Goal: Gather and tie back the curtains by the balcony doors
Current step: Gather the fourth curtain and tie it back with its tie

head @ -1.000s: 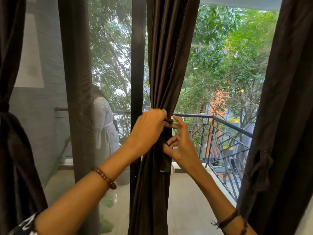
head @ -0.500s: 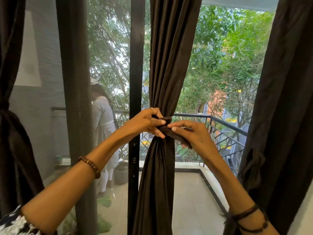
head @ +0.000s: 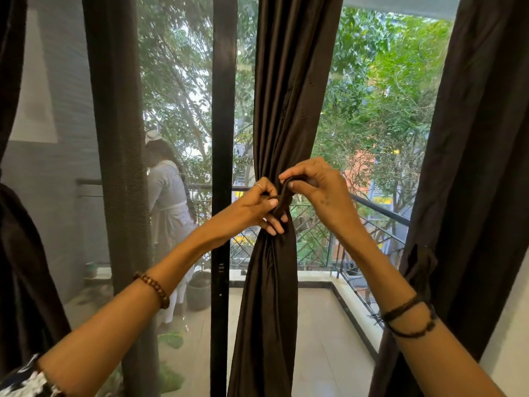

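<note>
The right hand [head: 320, 193] is pinching the free end of the tie-back strip [head: 286, 193] between its thumb and curled fingertips, lifting that end up and over at the top of the knot. The left hand [head: 257, 209] is curling its fingers round the bunched waist of the middle curtain [head: 289, 96], thumb and forefinger closing on the other part of the strip while the lower fingers are pressing against the fabric just beneath. The 2 hands are working close together, nearly touching across the knot.

The middle curtain is hanging gathered into 1 narrow column, just right of the black door frame [head: 223, 110], cinched where the hands are meeting and flaring below. The left curtain [head: 20, 267] is looking already cinched at its waist; the right curtain [head: 472, 167] is hanging with a tie-back tab [head: 420, 267] at its inner edge, and whether it is fastened is hard to tell.

Beyond the glass, a person in pale clothes [head: 169, 202] is standing on the balcony near the railing [head: 378, 209].

Judging by the grips, the knotting step on the middle curtain is under way. The next move is probably calling for the lifted end to be threaded through the loop and drawn snug while the left hand is keeping the bundle tight.
</note>
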